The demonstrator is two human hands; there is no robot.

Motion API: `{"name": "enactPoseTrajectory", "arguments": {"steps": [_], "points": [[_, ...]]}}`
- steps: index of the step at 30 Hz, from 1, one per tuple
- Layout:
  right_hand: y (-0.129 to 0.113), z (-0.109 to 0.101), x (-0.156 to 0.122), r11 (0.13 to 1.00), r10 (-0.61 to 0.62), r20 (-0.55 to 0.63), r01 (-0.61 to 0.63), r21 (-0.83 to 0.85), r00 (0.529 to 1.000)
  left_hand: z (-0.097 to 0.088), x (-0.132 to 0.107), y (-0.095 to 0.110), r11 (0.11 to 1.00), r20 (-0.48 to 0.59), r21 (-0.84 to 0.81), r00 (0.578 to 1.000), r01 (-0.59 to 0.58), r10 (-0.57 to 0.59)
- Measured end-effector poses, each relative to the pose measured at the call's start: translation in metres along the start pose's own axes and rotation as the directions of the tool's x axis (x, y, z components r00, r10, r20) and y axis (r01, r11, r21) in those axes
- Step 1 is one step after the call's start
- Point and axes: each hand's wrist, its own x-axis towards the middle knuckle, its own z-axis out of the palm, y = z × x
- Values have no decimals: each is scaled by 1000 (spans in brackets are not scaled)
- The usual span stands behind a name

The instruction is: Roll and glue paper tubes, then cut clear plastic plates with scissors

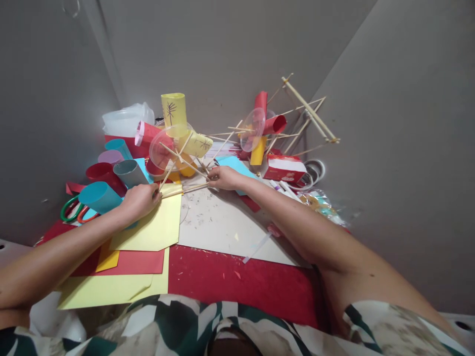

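The grey card sheet is the one bare patch, strewn only with small scraps. Its near edge meets a red sheet that runs back toward the person's lap. Grey walls close in beyond it and on both sides.

Just past the card's far edge, the left hand is clenched on one end of a yellow paper roll. The right hand pinches the thin bamboo sticks that poke out of its other end. How many sticks is hard to tell.

Beyond the card are two clear plastic discs and two yellow tubes with drawn sprigs. Left of it, a teal paper cylinder partly hides the scissors, leaving one green and one red loop showing. A stick frame leans beyond the card's right corner.
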Motion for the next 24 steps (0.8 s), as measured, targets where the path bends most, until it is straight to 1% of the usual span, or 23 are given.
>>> {"name": "enactPoseTrajectory", "arguments": {"steps": [3, 6, 8, 10, 11, 13, 16, 20, 24], "points": [[2, -7, -5, 992, 40, -7, -39, 120, 999, 1, 0, 0, 1000, -7, 16, 1000, -5, 5], [9, -19, -3, 958, 146, -70, -123, 259, 987, 3, -2, 1, 1000, -32, 14, 999, -3, 4], [16, -26, 4, 919, 253, -146, -190, 346, 956, 5, -3, 1, 1000, -59, 2, 998, -12, 12], [22, -30, 14, 868, 359, -193, -251, 429, 913, 7, -4, 2, 1000, -89, -11, 996, -24, 23], [24, -31, 21, 840, 403, -194, -277, 467, 895, 8, -4, 2, 999, -106, -17, 994, -28, 26], [26, -31, 33, 786, 462, -159, -320, 529, 873, 10, -5, 2, 999, -134, -25, 990, -34, 30], [25, -27, 48, 727, 493, -94, -350, 591, 865, 15, -5, 0, 997, -183, -44, 982, -58, 49], [24, -24, 60, 692, 479, -27, -358, 627, 878, 23, -2, -4, 989, -277, -60, 954, -138, 116], [24, -24, 63, 674, 465, -11, -347, 652, 885, 25, 1, -6, 983, -295, -51, 943, -177, 154]]}}
